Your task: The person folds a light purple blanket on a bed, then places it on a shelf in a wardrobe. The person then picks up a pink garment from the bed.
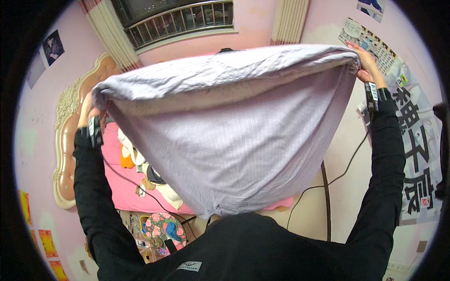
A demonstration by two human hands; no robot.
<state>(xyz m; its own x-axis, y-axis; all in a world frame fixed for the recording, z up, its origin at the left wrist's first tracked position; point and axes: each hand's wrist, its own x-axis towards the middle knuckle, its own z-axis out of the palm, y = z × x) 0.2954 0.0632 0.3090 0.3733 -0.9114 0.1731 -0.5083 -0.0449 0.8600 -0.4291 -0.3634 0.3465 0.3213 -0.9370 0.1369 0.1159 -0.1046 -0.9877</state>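
Note:
A large pale lilac cloth (225,144) is stretched wide in front of me, folded over along its upper edge. My left hand (90,109) grips its left upper corner, the fingers mostly hidden by the fabric. On the other side, my right hand (368,65) holds the right upper corner, raised a little higher. Between the hands the cloth hangs in a broad curve, its lower point reaching my chest. Each wrist carries a small black device with a cable. Much of the bed behind is covered from view by the cloth.
A bed with a pink sheet (114,168) and tufted headboard (72,154) stands beyond. Several clothes (154,175) lie heaped on it. A floral round table (158,224) is at lower left. Cables (309,188) hang from both wrists. A poster (418,151) bearing writing covers the right wall.

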